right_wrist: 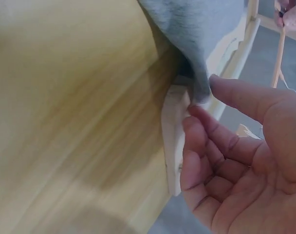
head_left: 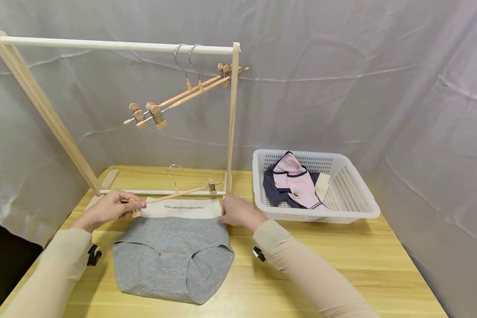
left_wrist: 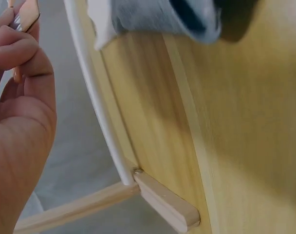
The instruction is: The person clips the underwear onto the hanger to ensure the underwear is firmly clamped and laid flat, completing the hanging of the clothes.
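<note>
Grey briefs, spread out over the table, waistband far, crotch end near; curved leg edges show left and right. Waistband white, dark print (reads SEXY HEALTHY & BEAUTIFUL). Right hand pinches the waistband's right corner. Clip hanger: light-brown bar, metal hook up, one clip per end. Slants, left end nearer, right end farther; over the waistband's far edge, contact unclear. Left hand grips it at the left clip.

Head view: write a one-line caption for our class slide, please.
The left hand holds a clip hanger while the right hand pinches the waistband of grey briefs, a white basket nearby.
</note>
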Motion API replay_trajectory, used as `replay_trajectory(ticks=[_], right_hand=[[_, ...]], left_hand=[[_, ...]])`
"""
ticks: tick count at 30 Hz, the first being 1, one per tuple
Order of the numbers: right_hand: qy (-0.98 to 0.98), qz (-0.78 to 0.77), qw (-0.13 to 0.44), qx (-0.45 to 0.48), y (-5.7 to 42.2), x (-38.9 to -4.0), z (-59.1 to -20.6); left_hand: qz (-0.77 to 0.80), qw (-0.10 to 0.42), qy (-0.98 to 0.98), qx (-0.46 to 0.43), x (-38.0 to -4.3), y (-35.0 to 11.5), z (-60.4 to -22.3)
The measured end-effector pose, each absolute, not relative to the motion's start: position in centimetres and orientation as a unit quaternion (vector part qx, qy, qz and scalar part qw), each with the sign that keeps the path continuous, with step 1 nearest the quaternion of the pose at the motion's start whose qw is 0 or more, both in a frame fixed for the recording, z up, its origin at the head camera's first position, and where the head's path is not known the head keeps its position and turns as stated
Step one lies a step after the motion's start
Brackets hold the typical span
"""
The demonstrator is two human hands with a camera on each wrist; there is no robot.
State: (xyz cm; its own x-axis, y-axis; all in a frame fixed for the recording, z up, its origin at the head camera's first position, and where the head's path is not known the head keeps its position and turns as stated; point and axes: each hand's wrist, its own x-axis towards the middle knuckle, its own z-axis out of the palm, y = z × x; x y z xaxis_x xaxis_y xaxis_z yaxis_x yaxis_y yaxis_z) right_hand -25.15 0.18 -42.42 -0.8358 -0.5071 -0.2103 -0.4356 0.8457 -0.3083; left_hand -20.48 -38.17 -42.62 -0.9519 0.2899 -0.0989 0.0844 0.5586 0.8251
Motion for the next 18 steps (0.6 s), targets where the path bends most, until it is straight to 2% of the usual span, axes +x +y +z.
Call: replay_trajectory(ticks=[5,10,18], right_hand=[[0.948,-0.137,0.128,-0.258,-0.1,-25.3,-43.2],[0.941,-0.138,0.097,-0.293,-0.8,-24.6,-43.5],[0.903,-0.183,0.155,-0.356,-1.9,-23.4,-44.0]], left_hand=[[0.474,0.172,0.859,0.089,-22.1,-38.9,-43.2],[0.483,0.194,0.847,0.112,-22.8,-39.8,-43.8],[0.467,0.194,0.854,0.121,-23.3,-40.1,-44.1]])
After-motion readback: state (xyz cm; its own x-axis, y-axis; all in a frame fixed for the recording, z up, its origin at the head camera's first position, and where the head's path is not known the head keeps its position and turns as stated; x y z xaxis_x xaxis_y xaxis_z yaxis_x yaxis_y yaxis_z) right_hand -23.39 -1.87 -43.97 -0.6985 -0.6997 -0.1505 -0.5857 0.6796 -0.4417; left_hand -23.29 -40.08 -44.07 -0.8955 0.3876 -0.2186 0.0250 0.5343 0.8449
